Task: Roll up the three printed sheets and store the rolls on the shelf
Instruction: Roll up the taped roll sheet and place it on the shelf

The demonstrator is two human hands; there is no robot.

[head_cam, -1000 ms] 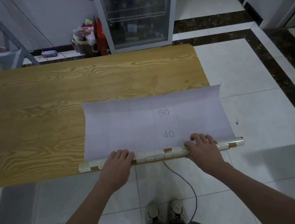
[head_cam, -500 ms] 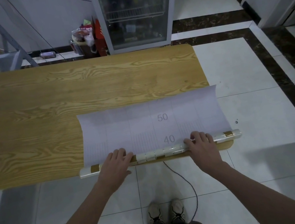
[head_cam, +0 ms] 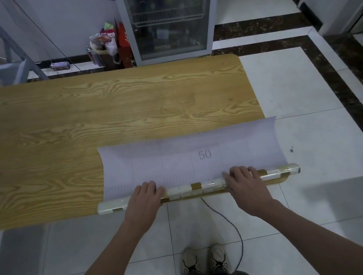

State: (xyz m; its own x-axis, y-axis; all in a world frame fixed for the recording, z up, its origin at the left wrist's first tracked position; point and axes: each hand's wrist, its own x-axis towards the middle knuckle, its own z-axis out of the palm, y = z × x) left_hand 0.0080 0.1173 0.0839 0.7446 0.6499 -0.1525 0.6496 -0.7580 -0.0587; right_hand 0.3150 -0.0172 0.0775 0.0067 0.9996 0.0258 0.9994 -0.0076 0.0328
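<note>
Head view, both hands pressing roll (head_cam: 197, 188)

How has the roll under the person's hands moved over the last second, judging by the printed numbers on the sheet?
Yes. The roll has advanced away from the person, up the sheet: the printed 40 is now wound under, and only the 50 shows.

Both forearms bare, extended forward and converging slightly. Left hand (head_cam: 143, 197) palm down, fingers together and pointing ahead, pressed flat (no curl seen). Right hand (head_cam: 245, 183) likewise palm down, fingers a little spread. Hands well apart, level with each other. Wrists straight. Neither hand closed in a grasp.
</note>
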